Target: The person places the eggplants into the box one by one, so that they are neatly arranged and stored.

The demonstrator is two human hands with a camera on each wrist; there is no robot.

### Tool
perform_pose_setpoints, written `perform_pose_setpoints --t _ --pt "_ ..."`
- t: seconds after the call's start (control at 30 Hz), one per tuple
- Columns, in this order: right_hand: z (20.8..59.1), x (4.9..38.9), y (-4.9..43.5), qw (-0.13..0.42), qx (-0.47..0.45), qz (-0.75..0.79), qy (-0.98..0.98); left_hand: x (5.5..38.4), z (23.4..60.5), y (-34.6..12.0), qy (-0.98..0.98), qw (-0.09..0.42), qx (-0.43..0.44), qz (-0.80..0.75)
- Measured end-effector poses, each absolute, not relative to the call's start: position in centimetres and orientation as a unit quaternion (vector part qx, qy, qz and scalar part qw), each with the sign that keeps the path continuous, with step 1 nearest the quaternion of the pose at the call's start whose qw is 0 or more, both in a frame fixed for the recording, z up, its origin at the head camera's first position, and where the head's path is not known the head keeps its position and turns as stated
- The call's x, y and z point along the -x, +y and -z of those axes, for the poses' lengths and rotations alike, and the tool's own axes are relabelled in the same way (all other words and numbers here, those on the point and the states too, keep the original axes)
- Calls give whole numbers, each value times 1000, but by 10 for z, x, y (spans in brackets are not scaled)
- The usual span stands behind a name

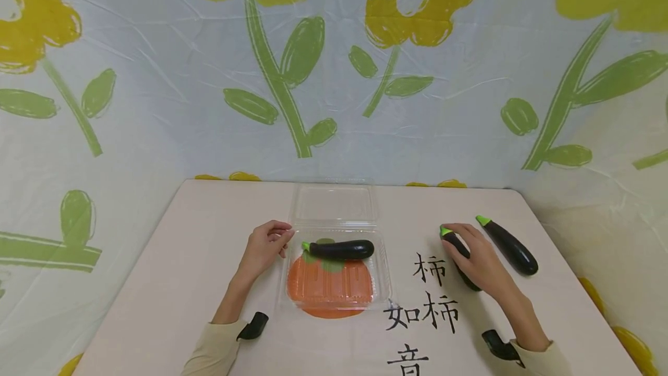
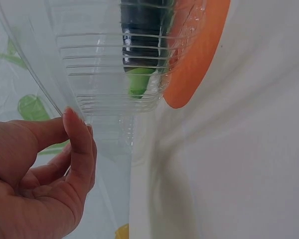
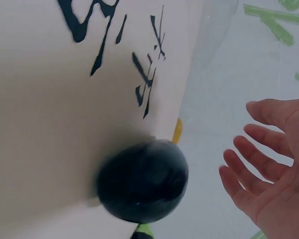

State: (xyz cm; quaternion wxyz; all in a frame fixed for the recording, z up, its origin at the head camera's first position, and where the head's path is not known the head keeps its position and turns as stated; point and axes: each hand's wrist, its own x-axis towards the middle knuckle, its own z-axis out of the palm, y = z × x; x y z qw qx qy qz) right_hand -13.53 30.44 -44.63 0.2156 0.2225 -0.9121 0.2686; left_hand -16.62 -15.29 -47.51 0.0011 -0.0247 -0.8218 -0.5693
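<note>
The right hand (image 1: 477, 254) was open, fingers loosely bent, above one eggplant (image 1: 456, 241) on the table (image 1: 172, 277); a gap showed between them in the right wrist view. Its green cap lay by the fingertips. A second eggplant (image 1: 514, 248) lay just right of that hand. The left hand (image 1: 265, 245) pinched the left rim of the clear box (image 1: 384, 271), which held a third eggplant (image 1: 341, 249). Black characters (image 1: 430, 270) on the table read 柿, then 如柿; below, 音 was cut off.
</note>
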Motion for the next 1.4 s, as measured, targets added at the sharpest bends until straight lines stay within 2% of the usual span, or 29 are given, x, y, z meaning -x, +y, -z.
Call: perform_pose_setpoints --t 0.4,0.87,1.23,1.4 --pt "462 126 324 211 -189 -253 -925 165 473 -153 -818 0 24 574" --pt "471 115 338 130 -151 -245 -949 166 472 -153 -814 -4 25 580" --pt "475 112 341 112 -139 -248 -952 164 472 -153 -819 -2 24 574" --pt "472 112 339 75 -116 -253 -958 164 471 -153 -819 0 26 573"
